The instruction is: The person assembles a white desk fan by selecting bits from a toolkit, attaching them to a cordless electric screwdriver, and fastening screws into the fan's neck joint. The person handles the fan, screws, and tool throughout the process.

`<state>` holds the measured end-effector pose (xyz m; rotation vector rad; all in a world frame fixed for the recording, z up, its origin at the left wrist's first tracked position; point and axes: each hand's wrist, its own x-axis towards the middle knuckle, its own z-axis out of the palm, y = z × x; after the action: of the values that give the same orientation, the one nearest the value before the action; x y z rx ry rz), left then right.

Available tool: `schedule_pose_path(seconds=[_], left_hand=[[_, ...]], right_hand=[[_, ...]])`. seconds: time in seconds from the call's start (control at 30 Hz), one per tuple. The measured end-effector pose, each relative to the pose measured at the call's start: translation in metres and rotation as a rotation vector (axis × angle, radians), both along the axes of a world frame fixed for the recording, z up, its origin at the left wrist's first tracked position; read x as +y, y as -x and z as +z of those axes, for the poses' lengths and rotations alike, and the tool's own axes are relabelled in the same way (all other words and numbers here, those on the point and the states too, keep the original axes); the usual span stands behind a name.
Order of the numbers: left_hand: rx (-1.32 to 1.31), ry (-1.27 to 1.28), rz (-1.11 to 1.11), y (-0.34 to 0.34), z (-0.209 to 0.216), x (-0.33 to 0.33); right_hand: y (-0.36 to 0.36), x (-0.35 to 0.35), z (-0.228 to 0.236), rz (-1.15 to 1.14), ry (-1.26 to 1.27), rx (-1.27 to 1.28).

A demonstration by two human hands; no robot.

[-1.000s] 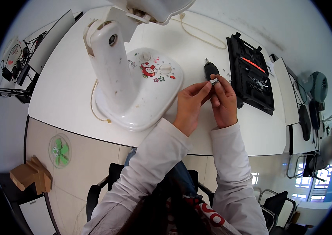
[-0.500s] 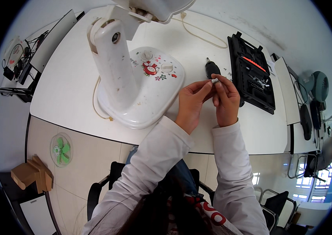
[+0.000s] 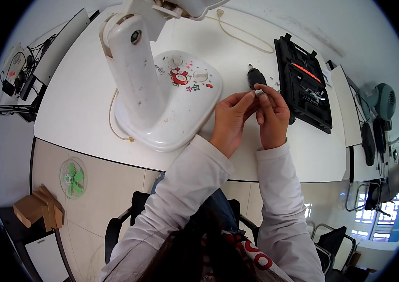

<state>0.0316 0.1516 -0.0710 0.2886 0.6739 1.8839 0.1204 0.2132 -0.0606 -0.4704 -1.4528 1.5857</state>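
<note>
My left hand (image 3: 230, 120) and my right hand (image 3: 274, 117) meet over the table in front of the tool case. Between their fingertips they pinch a small whitish-silver piece (image 3: 259, 93), too small to name, and the fingers cover part of it. Just beyond my fingers lies a black screwdriver (image 3: 255, 77), its tip pointing away and its near end hidden behind my hand. To the left stands a white fan base (image 3: 176, 134) with two knobs and red cartoon pictures. Its thick white neck (image 3: 136, 75) rises toward the top edge of the view.
An open black tool case (image 3: 308, 110) with bits and a red strip lies on the right of the white table (image 3: 77, 103). Small screws lie by the screwdriver. A pale power cord (image 3: 244, 37) runs behind. Green fan blades (image 3: 72, 178) are on the floor at left.
Both hands stay pinched together on the small piece, with the fingers shifted slightly around it. The whole view has moved a little; the fan base and tool case stay put.
</note>
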Motion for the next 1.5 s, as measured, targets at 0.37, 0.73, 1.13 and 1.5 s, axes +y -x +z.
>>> schedule_pose_path(seconds=[0.37, 0.73, 1.13, 1.5], left_hand=[[-0.016, -0.065, -0.073, 0.004, 0.005, -0.006], [-0.058, -0.135, -0.230, 0.011, 0.002, -0.009], [-0.018, -0.028, -0.083, 0.005, 0.008, -0.008], [0.035, -0.071, -0.006, 0.004, 0.012, -0.019]], right_hand=[[-0.009, 0.013, -0.003, 0.124, 0.121, 0.043], [-0.020, 0.013, 0.007, 0.172, 0.045, 0.018], [-0.012, 0.006, 0.002, 0.116, 0.098, 0.034], [-0.010, 0.010, 0.001, -0.605, -0.769, -0.573]])
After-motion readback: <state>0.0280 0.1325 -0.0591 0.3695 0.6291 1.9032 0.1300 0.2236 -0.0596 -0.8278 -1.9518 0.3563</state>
